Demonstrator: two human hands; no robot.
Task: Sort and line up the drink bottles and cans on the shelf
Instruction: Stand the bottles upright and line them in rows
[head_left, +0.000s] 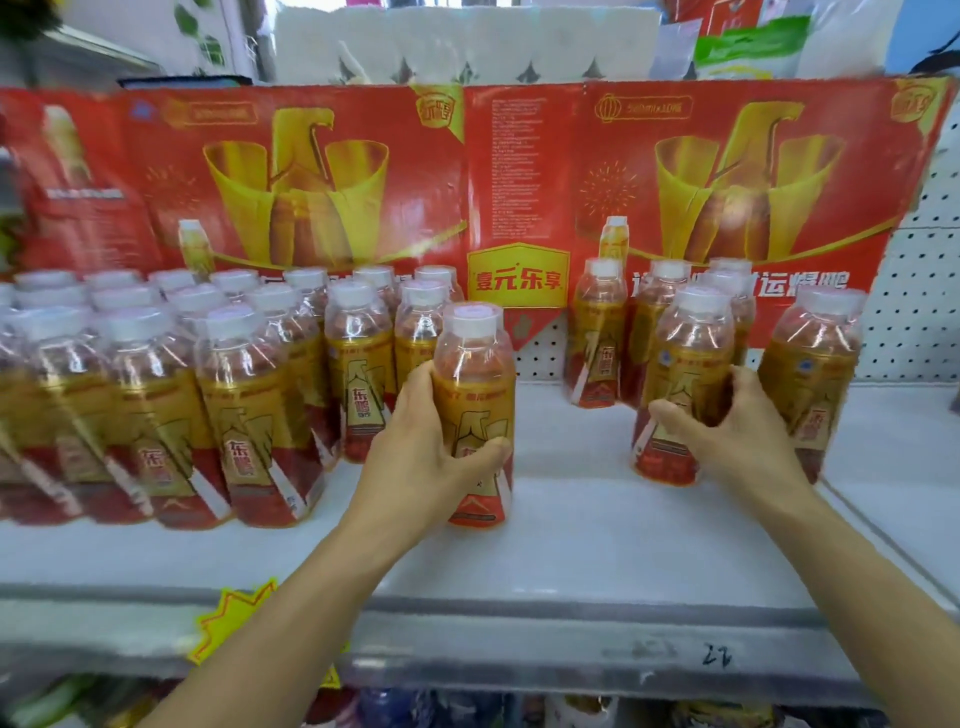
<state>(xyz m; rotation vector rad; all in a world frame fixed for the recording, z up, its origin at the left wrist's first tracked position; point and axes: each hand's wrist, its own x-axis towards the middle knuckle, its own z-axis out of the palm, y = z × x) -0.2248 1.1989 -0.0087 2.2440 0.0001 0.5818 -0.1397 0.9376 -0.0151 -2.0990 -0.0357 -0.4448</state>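
With the left hand (436, 441) gripping one bottle (475, 410) and the right hand (737, 431) curled round another bottle (685, 384), a hasty slide could topple neighbouring bottles (249, 410).

Gold-and-red labelled bottles (474, 410) with white caps, red-and-gold poster (332, 176), white shelf (571, 545), yellow starburst tag (234, 623)

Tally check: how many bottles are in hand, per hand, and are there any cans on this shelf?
Centre bottle, gripped by left hand: 1
Right bottle, gripped by right hand: 1
Cans on the shelf: 0
Total in hand: 2
The standing bottles overlap and blur too much to count.
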